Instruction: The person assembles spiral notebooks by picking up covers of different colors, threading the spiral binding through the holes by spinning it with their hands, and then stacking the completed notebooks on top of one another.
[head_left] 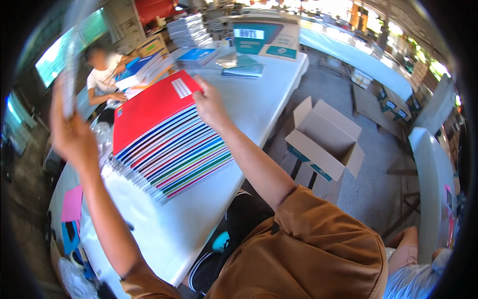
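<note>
A tall stack of spiral-bound notebooks (184, 154) leans in a fanned pile on the white table, its coils toward the near left. On top lies a red notebook (149, 109) with a white label panel. My right hand (211, 105) is closed at the far right corner of that red notebook, fingers bent over its edge. Raised at the left, my left hand (74, 137) grips a thin spiral notebook (73, 65), seen almost edge-on and blurred by motion. The cover of this held notebook cannot be made out.
An open cardboard box (323, 137) stands right of the table (149, 229). At the far end are a teal-and-brown carton (266, 37), blue notebooks (196, 56) and stacked notebooks (189, 31). Across the table sits another person (102, 74). Pink sheets (72, 204) lie at left.
</note>
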A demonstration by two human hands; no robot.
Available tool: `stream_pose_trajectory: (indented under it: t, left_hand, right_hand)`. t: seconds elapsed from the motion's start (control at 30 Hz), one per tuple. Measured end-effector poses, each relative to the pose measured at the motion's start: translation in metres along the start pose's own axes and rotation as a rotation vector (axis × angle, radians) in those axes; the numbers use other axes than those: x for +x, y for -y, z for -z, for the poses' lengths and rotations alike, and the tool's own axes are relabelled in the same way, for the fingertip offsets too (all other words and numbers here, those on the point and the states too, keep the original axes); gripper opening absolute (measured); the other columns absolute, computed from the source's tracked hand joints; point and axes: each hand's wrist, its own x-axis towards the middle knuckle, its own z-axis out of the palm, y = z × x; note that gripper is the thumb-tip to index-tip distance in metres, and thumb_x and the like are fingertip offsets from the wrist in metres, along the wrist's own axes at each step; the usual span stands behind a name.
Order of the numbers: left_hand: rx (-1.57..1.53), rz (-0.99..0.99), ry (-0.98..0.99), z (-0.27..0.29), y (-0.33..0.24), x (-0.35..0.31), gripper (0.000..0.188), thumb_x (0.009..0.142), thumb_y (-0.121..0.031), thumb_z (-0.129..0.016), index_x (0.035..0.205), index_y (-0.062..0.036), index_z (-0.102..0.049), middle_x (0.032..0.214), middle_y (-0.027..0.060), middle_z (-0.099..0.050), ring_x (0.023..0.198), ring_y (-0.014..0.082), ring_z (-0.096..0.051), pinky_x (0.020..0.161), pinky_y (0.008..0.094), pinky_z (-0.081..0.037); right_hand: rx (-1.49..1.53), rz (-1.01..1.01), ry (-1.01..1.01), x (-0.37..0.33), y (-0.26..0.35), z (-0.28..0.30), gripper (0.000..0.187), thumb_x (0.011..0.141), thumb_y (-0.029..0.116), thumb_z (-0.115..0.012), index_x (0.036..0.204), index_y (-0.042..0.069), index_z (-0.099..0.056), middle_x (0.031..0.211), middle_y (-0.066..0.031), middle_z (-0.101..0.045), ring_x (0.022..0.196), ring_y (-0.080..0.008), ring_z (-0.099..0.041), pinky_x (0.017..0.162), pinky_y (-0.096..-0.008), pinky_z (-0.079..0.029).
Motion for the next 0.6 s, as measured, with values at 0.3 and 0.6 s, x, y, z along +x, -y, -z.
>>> stream_pose_trajectory:
  t: [0.3, 0.6]
  left_hand:
    - [-0.023, 0.360, 0.752, -0.002, -0.014, -0.074, 0.048, 0.091, -0.036, -0.047, 0.125, -0.0024, -0.047, 0.114, 0.0234, -0.055, 0.104, 0.0330, -0.056, 0.087, 0.0366, -0.044]
    - [0.172, 0.863, 0.131, -0.004, 0.007, -0.116, 0.032, 0.086, -0.030, -0.059, 0.083, 0.0009, -0.068, 0.068, 0.0098, -0.066, 0.057, 0.0113, -0.058, 0.053, 0.0289, -0.044]
  right_hand:
    - [0.238, 0.070, -0.258, -0.012, 0.003, -0.014, 0.057, 0.090, 0.030, -0.037, 0.133, -0.007, -0.028, 0.117, -0.0313, -0.050, 0.109, -0.0394, -0.051, 0.093, -0.0347, -0.038]
    - [0.200, 0.009, -0.341, -0.009, 0.003, -0.017, 0.039, 0.092, 0.029, -0.047, 0.108, -0.004, -0.058, 0.088, -0.0138, -0.067, 0.078, -0.0127, -0.061, 0.070, -0.0272, -0.047]
